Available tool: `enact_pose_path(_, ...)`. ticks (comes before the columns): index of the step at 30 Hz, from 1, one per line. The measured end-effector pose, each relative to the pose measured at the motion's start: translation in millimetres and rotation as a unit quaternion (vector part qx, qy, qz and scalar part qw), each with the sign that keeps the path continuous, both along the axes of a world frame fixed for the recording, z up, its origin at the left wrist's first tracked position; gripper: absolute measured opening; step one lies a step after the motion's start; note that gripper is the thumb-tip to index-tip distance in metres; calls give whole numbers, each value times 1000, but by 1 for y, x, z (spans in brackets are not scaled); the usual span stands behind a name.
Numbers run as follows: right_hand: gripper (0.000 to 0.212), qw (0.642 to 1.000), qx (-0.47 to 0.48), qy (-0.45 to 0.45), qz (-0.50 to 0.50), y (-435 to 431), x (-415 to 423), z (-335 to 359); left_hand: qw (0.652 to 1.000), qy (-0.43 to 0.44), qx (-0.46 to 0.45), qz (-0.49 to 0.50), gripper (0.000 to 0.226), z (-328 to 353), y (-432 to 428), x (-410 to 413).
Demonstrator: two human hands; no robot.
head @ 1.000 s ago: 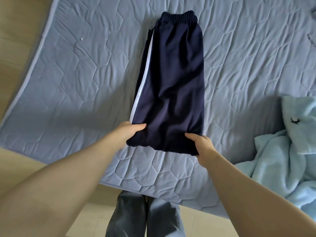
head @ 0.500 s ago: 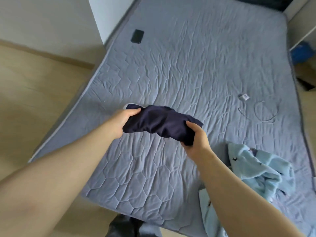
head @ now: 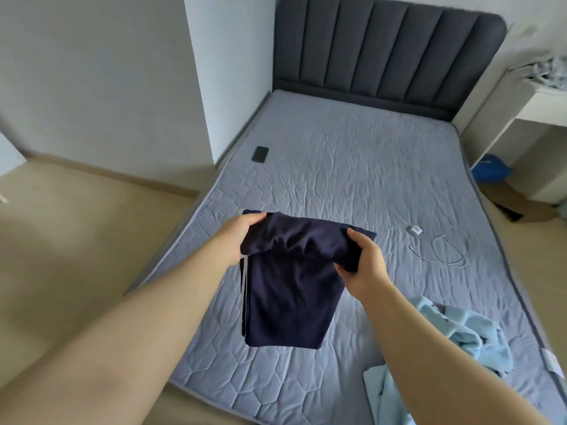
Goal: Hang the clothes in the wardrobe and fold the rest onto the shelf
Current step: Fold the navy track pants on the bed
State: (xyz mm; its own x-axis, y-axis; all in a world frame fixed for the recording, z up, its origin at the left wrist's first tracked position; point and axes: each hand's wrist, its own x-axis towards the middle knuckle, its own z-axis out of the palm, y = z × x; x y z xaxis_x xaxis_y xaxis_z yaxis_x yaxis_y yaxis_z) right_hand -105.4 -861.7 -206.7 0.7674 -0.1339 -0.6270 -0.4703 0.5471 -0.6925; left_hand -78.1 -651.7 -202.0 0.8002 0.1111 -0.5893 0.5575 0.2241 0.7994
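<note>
Folded navy trousers with a white side stripe hang in the air above the near part of the bed. My left hand grips their upper left corner. My right hand grips the upper right corner, fingers curled round the bunched cloth. The lower half of the trousers droops freely. A light blue garment lies crumpled on the bed at the near right.
A black phone lies near the bed's left edge. A white charger with cable lies on the right side. Dark headboard at the back, white desk at the far right, wooden floor to the left.
The trousers lay flat on the bed; both hands have lifted them by the near end. The view has tilted up to show the whole bed and headboard.
</note>
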Motion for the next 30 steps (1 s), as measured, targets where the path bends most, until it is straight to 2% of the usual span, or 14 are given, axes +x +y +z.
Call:
enact_pose_path(5,4,999,-14,1,-31,31,-59,2,1000,7,18,-20,10,1,28,-53)
enact_pose_path(9,6,998,-11,-1,-66,58,-110,-9,999,4,30,-37,26,-2,55,-97)
enact_pose_path(13,3,996,-13,-12,-85,70,-145,-8,998,23,-13,-58,9,8,68,-125)
enact_pose_path(16,2,994,-3,-32,-101,72,-159,2,996,39,-30,-75,14,19,71,-130)
enact_pose_path(20,4,990,26,-35,-133,68,-158,15,992,76,-57,-81,16,27,66,-122)
enact_pose_path(23,3,991,13,-8,-132,60,-143,7,987,125,-74,-66,19,18,55,-110)
enact_pose_path(30,15,987,-34,123,-102,28,-75,-78,968,248,-48,-6,16,-61,21,-53)
